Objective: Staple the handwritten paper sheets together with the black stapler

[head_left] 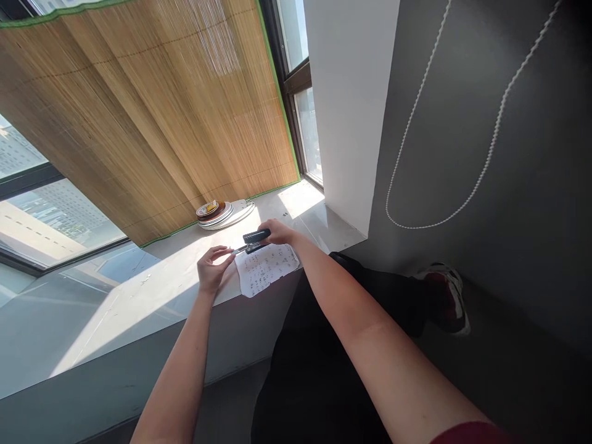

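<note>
My right hand (279, 232) grips the back end of a black stapler (255, 240) that hangs open just above a printed sheet of paper (266, 267). The sheet lies on a pale stone window sill (139, 290), its near edge overhanging the sill. My left hand (211, 269) is beside the sheet's left edge, with thumb and fingers pinched at the stapler's metal front tip (238, 250).
A stack of plates (225, 213) with a bowl on top stands farther back on the sill. A bamboo blind (152, 111) covers the window behind it. A white bead cord (462, 123) hangs on the dark wall at right. My dark trousers and a shoe (446, 296) are below.
</note>
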Available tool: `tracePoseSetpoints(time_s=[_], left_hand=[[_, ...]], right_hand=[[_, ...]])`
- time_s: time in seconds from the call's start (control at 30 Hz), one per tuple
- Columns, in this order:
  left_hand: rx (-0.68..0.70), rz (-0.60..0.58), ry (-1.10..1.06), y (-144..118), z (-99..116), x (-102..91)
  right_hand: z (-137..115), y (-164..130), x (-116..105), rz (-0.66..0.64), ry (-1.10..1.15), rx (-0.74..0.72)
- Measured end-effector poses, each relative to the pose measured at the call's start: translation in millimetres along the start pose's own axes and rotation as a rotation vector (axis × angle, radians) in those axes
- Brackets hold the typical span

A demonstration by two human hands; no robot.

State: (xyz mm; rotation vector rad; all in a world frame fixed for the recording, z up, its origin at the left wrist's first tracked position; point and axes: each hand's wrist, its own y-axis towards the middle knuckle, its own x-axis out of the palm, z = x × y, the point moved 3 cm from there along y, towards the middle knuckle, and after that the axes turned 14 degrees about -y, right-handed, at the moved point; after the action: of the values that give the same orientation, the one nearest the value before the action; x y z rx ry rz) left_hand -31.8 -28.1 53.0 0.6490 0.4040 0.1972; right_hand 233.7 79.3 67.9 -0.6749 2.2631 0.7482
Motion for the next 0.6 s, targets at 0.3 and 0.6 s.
tracePoseSetpoints(time_s=[0.3, 0.6], left_hand=[[-0.093, -0.054, -0.058, 1.6, -3.9, 0.9], [-0.106, -0.072, -0.093, 1.8, -9.6, 2.5]], right_hand=[[-21.9, 1.2, 5.5, -0.040, -0.081, -0.002], [-22.3, 9.2, 18.0, -0.038, -0.083, -0.030]])
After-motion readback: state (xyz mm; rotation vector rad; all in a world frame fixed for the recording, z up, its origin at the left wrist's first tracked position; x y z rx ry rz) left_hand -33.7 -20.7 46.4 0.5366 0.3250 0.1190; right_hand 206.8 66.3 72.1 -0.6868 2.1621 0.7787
